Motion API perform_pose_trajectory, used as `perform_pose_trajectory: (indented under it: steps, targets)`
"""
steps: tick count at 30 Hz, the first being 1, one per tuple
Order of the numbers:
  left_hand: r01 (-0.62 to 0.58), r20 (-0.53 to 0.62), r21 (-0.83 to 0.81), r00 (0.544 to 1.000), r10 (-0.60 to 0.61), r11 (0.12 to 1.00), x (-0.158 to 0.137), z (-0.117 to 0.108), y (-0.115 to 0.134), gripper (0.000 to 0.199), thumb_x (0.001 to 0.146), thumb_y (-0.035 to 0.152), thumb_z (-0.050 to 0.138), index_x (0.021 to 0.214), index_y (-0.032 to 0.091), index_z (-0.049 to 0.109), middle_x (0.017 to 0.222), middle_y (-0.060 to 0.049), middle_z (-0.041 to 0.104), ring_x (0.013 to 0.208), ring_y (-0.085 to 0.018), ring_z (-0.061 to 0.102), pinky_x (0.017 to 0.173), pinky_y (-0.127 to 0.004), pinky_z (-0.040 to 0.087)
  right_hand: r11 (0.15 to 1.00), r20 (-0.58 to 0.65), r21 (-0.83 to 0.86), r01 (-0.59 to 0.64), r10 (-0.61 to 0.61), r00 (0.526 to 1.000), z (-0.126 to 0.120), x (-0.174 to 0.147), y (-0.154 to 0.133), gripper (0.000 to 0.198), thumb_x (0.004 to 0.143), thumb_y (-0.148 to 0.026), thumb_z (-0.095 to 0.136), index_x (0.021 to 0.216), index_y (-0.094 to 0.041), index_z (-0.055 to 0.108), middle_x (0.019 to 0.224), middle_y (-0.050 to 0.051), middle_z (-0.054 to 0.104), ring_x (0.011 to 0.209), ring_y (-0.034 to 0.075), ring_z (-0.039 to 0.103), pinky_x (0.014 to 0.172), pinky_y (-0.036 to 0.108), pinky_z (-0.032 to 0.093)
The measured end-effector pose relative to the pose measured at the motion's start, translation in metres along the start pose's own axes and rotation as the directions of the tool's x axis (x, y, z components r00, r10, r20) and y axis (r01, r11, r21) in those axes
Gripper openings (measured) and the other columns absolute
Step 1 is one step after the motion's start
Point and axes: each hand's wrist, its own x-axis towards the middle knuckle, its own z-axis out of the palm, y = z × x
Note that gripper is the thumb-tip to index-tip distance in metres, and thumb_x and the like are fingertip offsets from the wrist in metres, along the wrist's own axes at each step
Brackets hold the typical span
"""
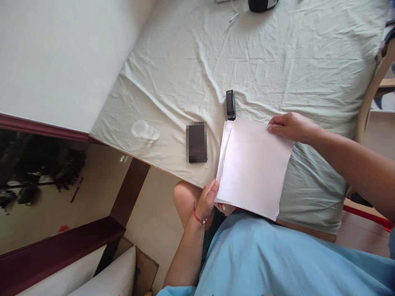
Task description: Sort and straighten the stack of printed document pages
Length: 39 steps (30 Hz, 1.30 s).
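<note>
A small stack of white paper sheets [256, 164] lies at the table's front edge, its sheets slightly out of line along the left and bottom sides. My left hand [210, 197], with a red string bracelet on the wrist, pinches the lower left corner, thumb on top and fingers beneath. At the upper right corner, my right hand [286, 125] grips the sheets between thumb and fingers. Just beyond the paper's top left corner lies a black stapler [230, 105]. Left of the paper is a dark rectangular object [196, 142], blurred out by pixels.
A clear plastic cup [145, 130] lies on its side near the left edge of the cloth-covered table [173, 82]. At the far side are a black object [262, 5] and a white cable [234, 14]. A wooden chair [367, 98] stands at the right.
</note>
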Motion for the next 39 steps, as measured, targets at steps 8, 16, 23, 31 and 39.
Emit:
perform_pose_trajectory:
  steps: [8, 16, 23, 31, 39]
  targets:
    - [0.060, 0.021, -0.146, 0.998, -0.058, 0.987, 0.003, -0.001, 0.005, 0.054, 0.097, 0.055, 0.059, 0.134, 0.016, 0.066, 0.081, -0.007, 0.075, 0.064, -0.025, 0.072, 0.053, -0.031, 0.054, 0.998, -0.006, -0.054, 0.038, -0.038, 0.999, -0.002, 0.006, 0.008, 0.029, 0.086, -0.042, 0.063, 0.099, -0.021, 0.077, 0.088, 0.004, 0.074, 0.078, 0.019, 0.063, 0.068, 0.030, 0.044]
    - [0.123, -0.033, -0.062, 0.992, -0.125, 0.991, 0.007, 0.005, 0.013, 0.054, 0.091, 0.049, 0.070, 0.133, 0.017, 0.064, 0.091, -0.007, 0.076, 0.052, -0.017, 0.066, 0.045, -0.027, 0.051, 0.991, -0.012, -0.026, 0.131, -0.132, 0.991, 0.000, 0.005, 0.006, 0.029, 0.085, -0.044, 0.062, 0.095, -0.021, 0.076, 0.086, 0.003, 0.073, 0.079, 0.020, 0.064, 0.069, 0.031, 0.045]
    - [0.140, -0.194, -0.137, 0.967, -0.165, 0.981, -0.011, 0.019, 0.002, 0.067, 0.086, 0.066, 0.073, 0.125, 0.014, 0.057, 0.068, 0.004, 0.061, 0.037, -0.008, 0.050, 0.034, -0.017, 0.027, 0.988, 0.171, 0.096, 0.119, -0.134, 0.976, -0.027, 0.008, 0.039, 0.055, 0.073, -0.067, 0.072, 0.106, -0.023, 0.074, 0.079, 0.003, 0.068, 0.068, 0.016, 0.056, 0.065, 0.032, 0.042]
    - [0.159, -0.172, -0.180, 0.967, -0.190, 0.971, -0.031, 0.026, -0.013, 0.069, 0.089, 0.069, 0.071, 0.125, 0.013, 0.054, 0.063, 0.004, 0.061, 0.040, -0.008, 0.052, 0.034, -0.015, 0.030, 0.979, 0.248, 0.016, 0.204, -0.201, 0.948, -0.033, 0.015, 0.048, 0.048, 0.070, -0.066, 0.073, 0.092, -0.023, 0.074, 0.076, 0.002, 0.065, 0.069, 0.017, 0.053, 0.067, 0.032, 0.041]
    - [0.250, -0.033, -0.190, 0.965, -0.261, 0.949, -0.040, 0.027, -0.006, 0.067, 0.086, 0.062, 0.079, 0.126, 0.014, 0.054, 0.094, -0.008, 0.074, 0.052, -0.013, 0.068, 0.038, -0.017, 0.041, 0.961, 0.148, -0.004, 0.275, -0.271, 0.951, -0.031, 0.009, 0.041, 0.041, 0.080, -0.064, 0.067, 0.090, -0.025, 0.073, 0.072, 0.000, 0.060, 0.066, 0.015, 0.046, 0.064, 0.030, 0.036]
